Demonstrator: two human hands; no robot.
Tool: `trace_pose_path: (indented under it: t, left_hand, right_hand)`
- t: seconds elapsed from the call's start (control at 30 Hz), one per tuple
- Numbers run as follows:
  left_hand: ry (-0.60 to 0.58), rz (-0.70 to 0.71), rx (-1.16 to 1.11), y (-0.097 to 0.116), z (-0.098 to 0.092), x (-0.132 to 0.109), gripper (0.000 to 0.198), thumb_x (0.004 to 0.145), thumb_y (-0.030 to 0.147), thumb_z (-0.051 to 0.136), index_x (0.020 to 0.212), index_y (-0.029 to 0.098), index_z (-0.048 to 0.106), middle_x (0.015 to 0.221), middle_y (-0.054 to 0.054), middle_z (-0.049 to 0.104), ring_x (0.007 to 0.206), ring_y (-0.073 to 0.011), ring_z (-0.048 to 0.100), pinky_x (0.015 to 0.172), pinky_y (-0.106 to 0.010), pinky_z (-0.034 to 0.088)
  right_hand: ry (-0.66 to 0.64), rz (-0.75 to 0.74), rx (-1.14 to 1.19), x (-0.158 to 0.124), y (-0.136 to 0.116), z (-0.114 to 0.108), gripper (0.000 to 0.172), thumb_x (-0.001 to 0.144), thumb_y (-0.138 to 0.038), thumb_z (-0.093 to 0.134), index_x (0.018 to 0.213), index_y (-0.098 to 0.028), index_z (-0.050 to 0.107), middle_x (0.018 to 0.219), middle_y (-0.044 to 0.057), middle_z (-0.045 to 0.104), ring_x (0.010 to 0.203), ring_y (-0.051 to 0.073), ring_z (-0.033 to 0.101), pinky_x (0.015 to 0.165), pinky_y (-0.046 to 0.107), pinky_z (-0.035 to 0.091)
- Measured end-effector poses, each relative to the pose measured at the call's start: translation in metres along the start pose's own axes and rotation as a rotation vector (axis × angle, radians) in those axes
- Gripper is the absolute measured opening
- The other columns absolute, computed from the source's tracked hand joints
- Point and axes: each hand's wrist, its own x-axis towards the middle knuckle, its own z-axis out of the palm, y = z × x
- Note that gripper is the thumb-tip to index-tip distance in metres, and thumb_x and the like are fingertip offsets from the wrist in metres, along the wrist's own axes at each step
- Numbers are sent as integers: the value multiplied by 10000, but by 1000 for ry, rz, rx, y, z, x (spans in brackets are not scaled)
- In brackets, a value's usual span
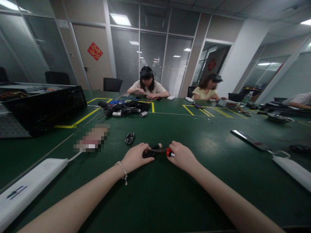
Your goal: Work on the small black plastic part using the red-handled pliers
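Observation:
My left hand [137,156], with a bracelet at the wrist, is closed on a small black part [148,153] above the green table [155,194]. Facing it, my right hand [182,155] is wrapped round a red-handled tool [168,152]; the tool's dark tip reaches the black part. A silvery end shows beside the red handle, under my right fingers. Just behind the tool lies a small pale piece [159,145]. A black and silver part [129,138] rests on the table to the left of my left hand.
At the left are a black computer case [46,110], a white power bank [31,184] and a blurred-out phone. A heap of black parts [128,108] lies farther back. A phone [249,139] and white power bank [293,171] sit at the right. Other people work across the table.

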Motion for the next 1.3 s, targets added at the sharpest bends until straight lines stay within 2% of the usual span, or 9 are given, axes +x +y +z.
trace_pose_path:
  t: [0.5,0.9,1.3]
  left_hand:
    - [22,24,21,-2,1,0,301,711,456,565,877,207,543,839,0,534,716,-158,530,622,-260,397]
    - [2,0,28,2,-1,0,308,711,457,560,891,208,540,845,-3,536,725,-163,532,620,-260,395]
    - [2,6,26,0,0,0,321,712,471,554,897,209,541,850,-4,538,722,-162,533,615,-259,399]
  right_hand:
    - [24,-13,6,0,1,1,193,710,-270,536,850,-144,578,886,64,547,803,165,522,689,247,437]
    - [-17,5,3,0,-2,-3,206,719,-279,538,877,-154,579,920,71,554,832,169,525,725,252,436]
    - [14,-12,3,-1,0,-1,208,717,-282,532,868,-149,581,903,65,551,806,164,523,701,248,443]
